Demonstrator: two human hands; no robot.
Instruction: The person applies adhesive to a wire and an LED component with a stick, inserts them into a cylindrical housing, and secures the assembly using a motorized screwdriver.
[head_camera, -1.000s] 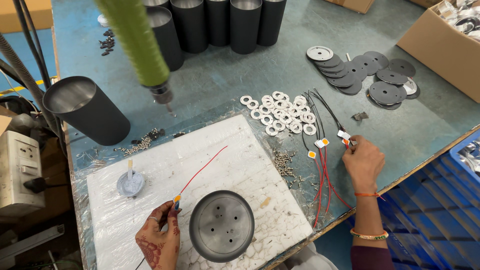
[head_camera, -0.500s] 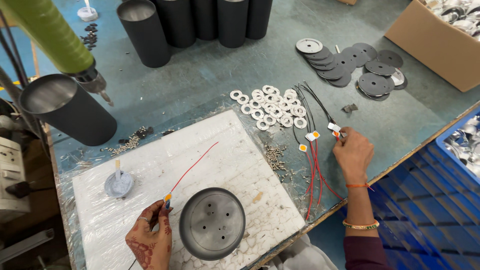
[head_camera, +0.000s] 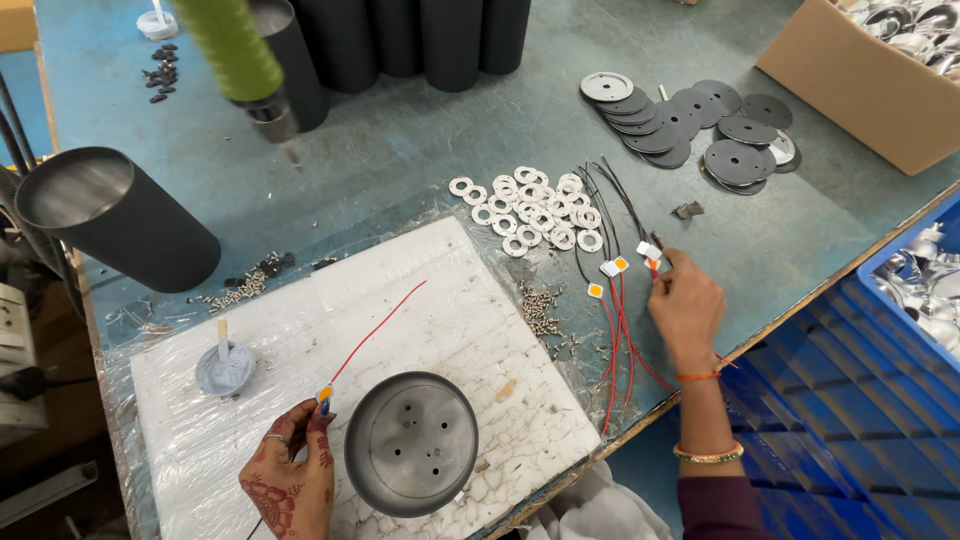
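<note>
Left hand (head_camera: 290, 487): fingers pinch the small orange-and-white chip (head_camera: 325, 394) at the end of a red wire (head_camera: 378, 330), just beside the round dark housing (head_camera: 411, 443) on the white foam pad (head_camera: 300, 330).
Right hand (head_camera: 686, 305): fingers closed on another chip lead (head_camera: 652, 262) from the wire bundle (head_camera: 620, 330) at the counter (head_camera: 400, 190) edge.
Doing it well: lift one lead clear of the bundle (they tangle), holding it by its edges.

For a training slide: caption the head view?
Left hand pinches red wire beside round housing; right hand picks from wire bundle.
</note>
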